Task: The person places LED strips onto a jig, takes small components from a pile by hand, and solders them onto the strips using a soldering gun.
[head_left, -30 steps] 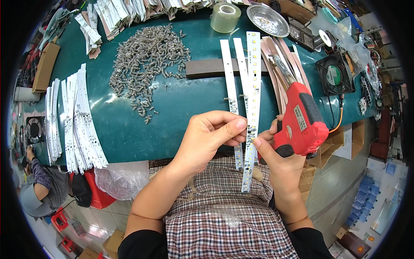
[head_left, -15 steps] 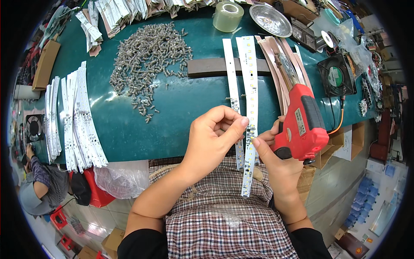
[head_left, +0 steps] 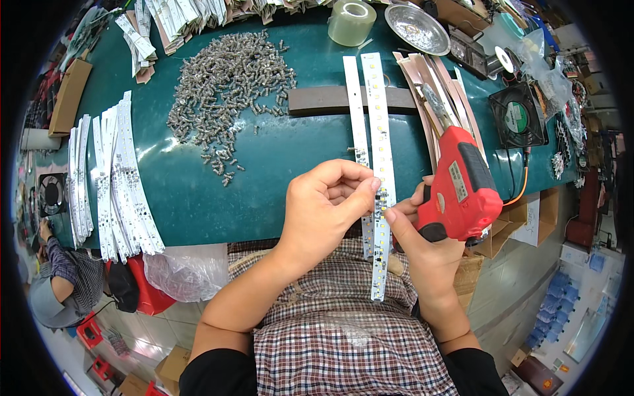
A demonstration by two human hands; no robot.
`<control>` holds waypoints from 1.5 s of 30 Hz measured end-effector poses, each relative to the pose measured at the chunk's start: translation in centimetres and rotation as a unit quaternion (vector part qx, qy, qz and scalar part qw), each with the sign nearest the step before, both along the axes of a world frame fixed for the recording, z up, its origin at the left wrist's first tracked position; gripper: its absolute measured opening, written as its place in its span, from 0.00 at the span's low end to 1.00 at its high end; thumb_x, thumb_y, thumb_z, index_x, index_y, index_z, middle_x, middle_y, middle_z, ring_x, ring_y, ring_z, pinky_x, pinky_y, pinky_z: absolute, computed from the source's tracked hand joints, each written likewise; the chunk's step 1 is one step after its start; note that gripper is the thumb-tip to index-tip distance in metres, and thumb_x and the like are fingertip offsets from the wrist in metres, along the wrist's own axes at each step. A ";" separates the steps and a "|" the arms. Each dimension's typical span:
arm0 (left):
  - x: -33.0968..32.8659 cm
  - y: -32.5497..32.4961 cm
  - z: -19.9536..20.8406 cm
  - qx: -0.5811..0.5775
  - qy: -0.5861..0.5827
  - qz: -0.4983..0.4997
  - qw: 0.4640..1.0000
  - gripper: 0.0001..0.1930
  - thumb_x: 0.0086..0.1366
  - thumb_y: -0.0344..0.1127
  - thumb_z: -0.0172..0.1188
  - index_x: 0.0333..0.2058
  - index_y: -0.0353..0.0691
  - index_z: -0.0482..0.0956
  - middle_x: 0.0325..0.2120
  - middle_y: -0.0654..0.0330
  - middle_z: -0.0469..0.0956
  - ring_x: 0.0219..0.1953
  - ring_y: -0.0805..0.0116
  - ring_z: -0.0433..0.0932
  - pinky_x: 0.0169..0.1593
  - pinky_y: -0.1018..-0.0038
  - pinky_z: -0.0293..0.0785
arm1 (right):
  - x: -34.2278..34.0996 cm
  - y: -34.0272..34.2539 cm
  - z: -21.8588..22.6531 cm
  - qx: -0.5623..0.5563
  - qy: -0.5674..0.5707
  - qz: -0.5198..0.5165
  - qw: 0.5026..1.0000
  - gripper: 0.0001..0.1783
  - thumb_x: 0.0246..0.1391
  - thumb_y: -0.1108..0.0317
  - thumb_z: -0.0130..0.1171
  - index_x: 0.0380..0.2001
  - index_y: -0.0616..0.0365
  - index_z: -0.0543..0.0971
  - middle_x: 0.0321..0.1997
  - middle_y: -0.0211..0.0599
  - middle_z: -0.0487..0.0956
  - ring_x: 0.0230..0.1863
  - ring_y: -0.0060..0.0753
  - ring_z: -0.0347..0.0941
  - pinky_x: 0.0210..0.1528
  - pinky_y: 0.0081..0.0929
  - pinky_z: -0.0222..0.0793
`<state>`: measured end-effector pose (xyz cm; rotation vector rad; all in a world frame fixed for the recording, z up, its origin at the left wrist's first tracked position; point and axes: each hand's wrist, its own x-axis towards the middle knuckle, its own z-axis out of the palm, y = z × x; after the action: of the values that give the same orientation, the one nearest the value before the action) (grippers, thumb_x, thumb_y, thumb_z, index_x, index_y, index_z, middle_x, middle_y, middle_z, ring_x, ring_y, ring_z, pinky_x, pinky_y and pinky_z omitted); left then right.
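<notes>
My left hand [head_left: 332,206] is pinched closed at one light strip's [head_left: 381,142] edge; what it holds, I cannot tell. My right hand [head_left: 428,249] grips this strip, partly above the table [head_left: 271,171], and one red tool [head_left: 450,191]. If my wrist turns, the tool's tip [head_left: 436,104] might scorch the strip. I count two fans [head_left: 514,119], one tape roll [head_left: 351,28].

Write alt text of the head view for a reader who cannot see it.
A bare left hand touches a white circuit strip at a green table; the right hand grips a red gun-shaped tool. A heap of small metal parts and more white strips lie farther left.
</notes>
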<state>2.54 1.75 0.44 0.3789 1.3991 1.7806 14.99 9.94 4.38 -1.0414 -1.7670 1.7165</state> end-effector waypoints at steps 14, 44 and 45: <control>-5.1 0.1 -2.3 -0.210 0.264 0.084 0.938 0.06 0.59 0.31 0.63 0.30 0.33 0.82 0.22 0.57 0.82 0.24 0.69 0.82 0.31 0.75 0.77 | 2.3 -0.6 2.5 -0.002 0.005 0.006 1.000 0.23 0.58 0.79 0.57 0.55 0.62 0.64 0.39 0.35 0.70 0.39 0.32 0.75 0.46 0.35 0.75; -5.9 -1.0 -2.5 -0.160 0.485 0.054 0.858 0.07 0.57 0.28 0.62 0.35 0.44 0.84 0.27 0.62 0.78 0.19 0.69 0.76 0.27 0.72 0.72 | 4.5 -1.0 -1.0 -0.008 -0.130 0.160 0.978 0.10 0.59 0.73 0.60 0.43 0.62 0.76 0.32 0.32 0.74 0.32 0.25 0.71 0.34 0.28 0.68; -5.9 -1.0 -2.6 -0.160 0.484 0.055 0.858 0.07 0.57 0.28 0.62 0.35 0.44 0.84 0.27 0.62 0.78 0.19 0.69 0.76 0.27 0.72 0.72 | 4.4 -1.0 -1.0 -0.014 -0.131 0.160 0.978 0.10 0.59 0.73 0.60 0.43 0.62 0.76 0.32 0.32 0.74 0.31 0.25 0.71 0.34 0.28 0.67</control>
<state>-3.37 0.71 -2.12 1.1308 2.4005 1.4082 19.43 8.89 3.36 -1.0844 -2.1820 1.8647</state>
